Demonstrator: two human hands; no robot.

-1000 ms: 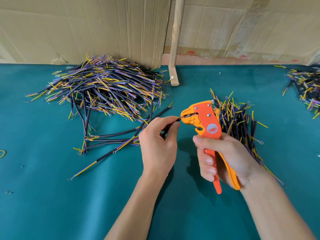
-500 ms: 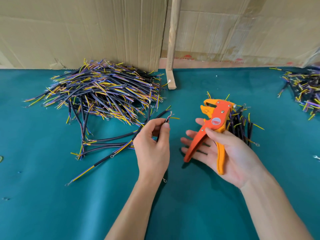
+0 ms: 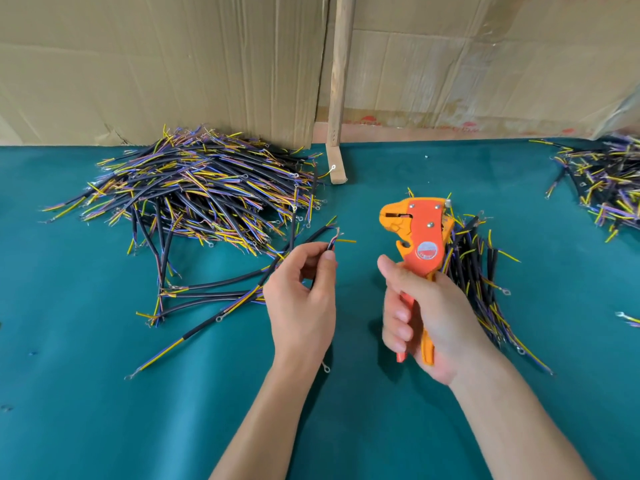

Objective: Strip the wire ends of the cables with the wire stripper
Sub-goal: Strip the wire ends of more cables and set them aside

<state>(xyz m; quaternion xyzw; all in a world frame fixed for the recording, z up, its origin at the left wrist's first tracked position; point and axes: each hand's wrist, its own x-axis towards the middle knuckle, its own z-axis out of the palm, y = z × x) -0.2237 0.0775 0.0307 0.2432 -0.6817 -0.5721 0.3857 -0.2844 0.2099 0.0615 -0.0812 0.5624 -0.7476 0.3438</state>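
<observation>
My left hand (image 3: 304,299) pinches a short black cable (image 3: 330,242) between thumb and index finger, its frayed wire ends sticking up past the fingertips. A gap to its right, my right hand (image 3: 420,313) grips the handles of the orange wire stripper (image 3: 420,233), which stands upright with its yellow jaws pointing left toward the cable end. The jaws and the cable are apart. A big heap of black cables with yellow and purple wires (image 3: 201,192) lies at the back left.
A smaller bundle of cables (image 3: 478,271) lies behind my right hand. Another pile (image 3: 606,185) sits at the far right edge. Loose cables (image 3: 207,296) lie left of my left hand. A wooden stick (image 3: 339,84) and cardboard (image 3: 156,64) stand at the back of the teal table (image 3: 104,410).
My right hand went from an open palm with the stripper lying across it to gripping the handles, standing the tool upright. The left hand has kept pinching the cable.
</observation>
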